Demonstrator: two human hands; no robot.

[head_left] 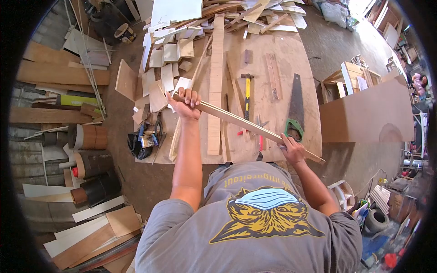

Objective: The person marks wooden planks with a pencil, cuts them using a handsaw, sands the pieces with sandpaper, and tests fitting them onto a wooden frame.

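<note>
A long, narrow wooden strip [241, 122] slants across my front, raised above the plywood worktop [273, 111]. My left hand [185, 104] is closed around its upper left end, fingers curled over the top. Toward the lower right end, my right hand [292, 149] grips the same strip, whose tip sticks out past it. Beneath and beyond the strip lie a hammer [247, 98] with a yellow and black handle, a long flat plank [215, 82] and a handsaw [296, 98] with a green handle. A red-handled tool [261, 142] is partly hidden below the strip.
Offcuts [170, 52] pile up at the worktop's far left. Pliers [158, 125] and a black bag [138, 144] sit at the left edge. To the right stands a large brown board [364, 111]. Boards and rolls [91, 136] line the left side.
</note>
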